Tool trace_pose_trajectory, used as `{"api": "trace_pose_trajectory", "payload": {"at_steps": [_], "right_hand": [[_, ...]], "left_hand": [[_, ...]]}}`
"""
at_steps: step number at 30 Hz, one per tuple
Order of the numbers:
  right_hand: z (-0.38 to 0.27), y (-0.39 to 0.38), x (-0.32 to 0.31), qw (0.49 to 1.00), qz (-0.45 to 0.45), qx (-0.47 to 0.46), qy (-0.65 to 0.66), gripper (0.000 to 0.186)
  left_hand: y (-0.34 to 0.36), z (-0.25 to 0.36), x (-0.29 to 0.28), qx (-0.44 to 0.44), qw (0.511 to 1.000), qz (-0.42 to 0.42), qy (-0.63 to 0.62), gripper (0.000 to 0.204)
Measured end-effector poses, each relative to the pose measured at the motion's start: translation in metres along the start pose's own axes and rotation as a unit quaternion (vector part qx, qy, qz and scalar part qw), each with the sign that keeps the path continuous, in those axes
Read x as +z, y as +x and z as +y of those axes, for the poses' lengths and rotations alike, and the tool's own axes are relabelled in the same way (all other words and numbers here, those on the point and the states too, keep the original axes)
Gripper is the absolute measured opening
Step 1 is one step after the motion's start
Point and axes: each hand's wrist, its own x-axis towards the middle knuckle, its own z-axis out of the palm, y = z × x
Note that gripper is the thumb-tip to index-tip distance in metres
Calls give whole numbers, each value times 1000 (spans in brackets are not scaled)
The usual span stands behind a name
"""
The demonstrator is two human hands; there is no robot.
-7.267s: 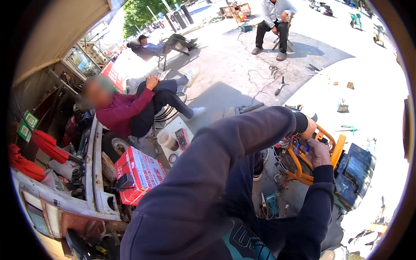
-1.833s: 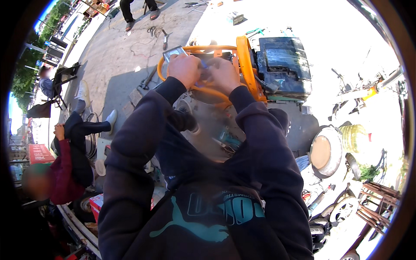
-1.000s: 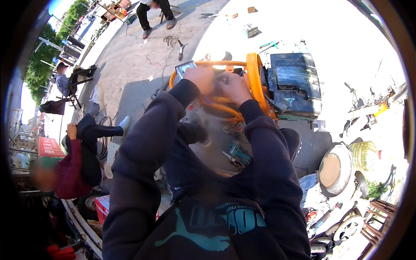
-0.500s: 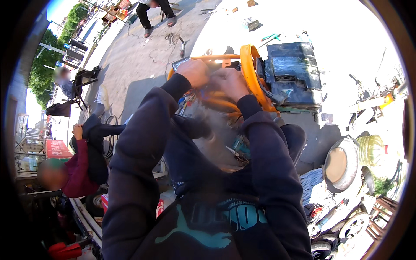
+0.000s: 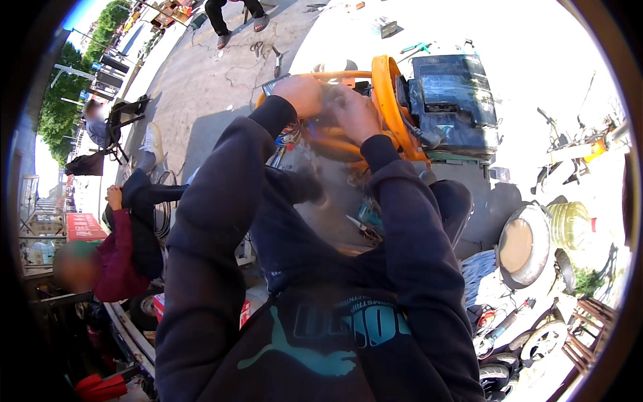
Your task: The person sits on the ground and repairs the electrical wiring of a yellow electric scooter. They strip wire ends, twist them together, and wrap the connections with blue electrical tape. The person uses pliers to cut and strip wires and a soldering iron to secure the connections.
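Observation:
My left hand [image 5: 301,94] and my right hand [image 5: 355,114] are close together on an orange-framed machine [image 5: 387,94] on the concrete ahead of me. My left hand's fingers curl against the machine's top left corner. My right hand lies over an orange part in its middle. Motion blur hides what either hand grips. A dark blue-black block [image 5: 449,100] is fixed to the machine's right side. My dark sleeves fill the middle of the view.
A person in a red top [image 5: 114,261] sits at the left. Pliers [image 5: 365,228] lie below the machine. A round metal pan [image 5: 522,244], a yellowish jug [image 5: 569,224] and small wheels [image 5: 536,342] are at the right. Someone's legs [image 5: 234,13] stand at the top.
My view has swung from the seated person on the left round to the machine. Over the last second both hands stayed on its orange frame, shifting a little.

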Motion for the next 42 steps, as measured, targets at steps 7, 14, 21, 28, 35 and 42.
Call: {"api": "trace_pose_trajectory", "payload": {"at_steps": [7,14,21,28,35,42], "right_hand": [[2,0,-4,997,-68,-7,35,23],[12,6,-3,991,-133,-17,-31,28],[0,3,-2,992,-96,2,-82,35],[7,0,1,997,-46,-36,-50,23],[11,1,3,996,-45,-69,-38,24],[10,5,-2,995,-87,-38,-32,24]], "left_hand": [[0,-8,-6,36,998,-25,-34,17],[-16,-14,16,85,986,128,-69,14],[-20,-19,28,105,973,182,-96,11],[-19,-22,31,101,972,185,-105,10],[-23,-24,33,109,972,188,-89,12],[-65,-7,35,132,883,444,-76,18]]}}
